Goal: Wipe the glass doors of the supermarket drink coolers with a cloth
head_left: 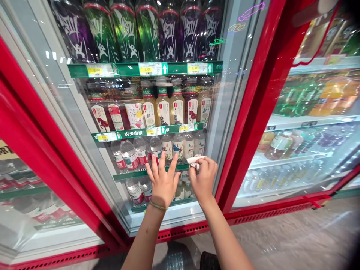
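Note:
Before me is the glass door [225, 86] of a red-framed drinks fridge. My left hand [163, 182] has its fingers spread against the glass, in front of the lower shelves, and holds nothing. A beaded or corded band [158, 206] circles my left wrist. To its right, my right hand [203, 178] is closed around a crumpled white tissue [196, 160], which sticks out past the fingertips at the glass. Behind the hands stand water bottles [129, 154] with red and white labels and picture-labelled bottles [177, 145], partly covered by my fingers.
Higher shelves hold tea bottles [163, 107] and purple and green bottles [127, 32] above price tags [153, 69]. A red door frame [247, 101] divides this door from a neighbouring fridge with a cord [320, 56]. Grey floor [295, 240] lies below.

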A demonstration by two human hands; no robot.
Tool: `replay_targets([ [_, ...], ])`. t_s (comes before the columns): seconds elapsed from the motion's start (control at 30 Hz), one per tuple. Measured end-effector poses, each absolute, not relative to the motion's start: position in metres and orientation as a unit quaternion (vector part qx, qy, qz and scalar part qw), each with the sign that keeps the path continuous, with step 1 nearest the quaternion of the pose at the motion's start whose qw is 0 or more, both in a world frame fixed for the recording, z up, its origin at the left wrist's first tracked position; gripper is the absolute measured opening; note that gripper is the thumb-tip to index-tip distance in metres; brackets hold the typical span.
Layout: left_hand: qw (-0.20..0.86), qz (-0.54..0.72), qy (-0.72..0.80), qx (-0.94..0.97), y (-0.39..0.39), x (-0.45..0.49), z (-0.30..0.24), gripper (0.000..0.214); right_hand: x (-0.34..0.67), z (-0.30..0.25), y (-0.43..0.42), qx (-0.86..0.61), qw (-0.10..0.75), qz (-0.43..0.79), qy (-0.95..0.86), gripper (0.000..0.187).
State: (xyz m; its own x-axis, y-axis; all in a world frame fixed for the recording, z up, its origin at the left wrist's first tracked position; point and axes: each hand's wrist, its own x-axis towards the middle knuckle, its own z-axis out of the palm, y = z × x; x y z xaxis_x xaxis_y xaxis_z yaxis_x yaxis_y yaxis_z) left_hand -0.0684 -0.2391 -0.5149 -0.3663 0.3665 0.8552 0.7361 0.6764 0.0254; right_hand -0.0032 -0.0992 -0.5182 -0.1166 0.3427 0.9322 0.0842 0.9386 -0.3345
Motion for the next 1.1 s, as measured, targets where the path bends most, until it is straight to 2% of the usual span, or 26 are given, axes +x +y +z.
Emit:
replay_targets([
  [0.1, 0.455, -0.219, -0.791, -0.346, -0.242, -0.070, -0.514, 0.073, -0.003, -0.514, -0.103, -0.095, 0.625, 0.085, -0.770, 0.024],
  [0.17, 0.459, -0.222, -0.788, -0.345, -0.245, -0.071, -0.513, 0.073, -0.002, -0.512, -0.102, -0.116, 0.641, 0.094, -0.753, 0.027],
  [0.27, 0.456, -0.220, -0.793, -0.339, -0.250, -0.071, -0.510, 0.073, -0.004, -0.514, -0.103, -0.163, 0.664, 0.117, -0.720, 0.022],
  [0.37, 0.455, -0.218, -0.796, -0.334, -0.252, -0.069, -0.508, 0.071, -0.006, -0.515, -0.111, -0.127, 0.640, 0.111, -0.749, 0.019],
  [0.47, 0.456, -0.220, -0.797, -0.329, -0.254, -0.068, -0.506, 0.068, -0.006, -0.511, -0.115, -0.075, 0.624, 0.095, -0.772, 0.027],
  [0.53, 0.457, -0.224, -0.798, -0.323, -0.255, -0.068, -0.505, 0.066, -0.006, -0.510, -0.113, -0.093, 0.642, 0.107, -0.753, 0.031],
  [0.63, 0.459, -0.232, -0.799, -0.312, -0.256, -0.068, -0.503, 0.059, -0.007, -0.512, -0.110, -0.157, 0.674, 0.130, -0.710, 0.025],
  [0.73, 0.463, -0.246, -0.796, -0.305, -0.257, -0.067, -0.501, 0.053, -0.009, -0.513, -0.117, -0.141, 0.652, 0.124, -0.735, 0.020],
  [0.87, 0.456, -0.260, -0.795, -0.302, -0.259, -0.065, -0.499, 0.047, -0.006, -0.508, -0.125, -0.075, 0.609, 0.116, -0.781, 0.029],
  [1.0, 0.467, -0.268, -0.787, -0.302, -0.265, -0.068, -0.497, 0.042, -0.009, -0.511, -0.121, -0.128, 0.661, 0.129, -0.728, 0.028],
  [1.1, 0.482, -0.276, -0.771, -0.312, -0.268, -0.072, -0.496, 0.038, -0.013, -0.518, -0.127, -0.125, 0.653, 0.130, -0.736, 0.023],
])
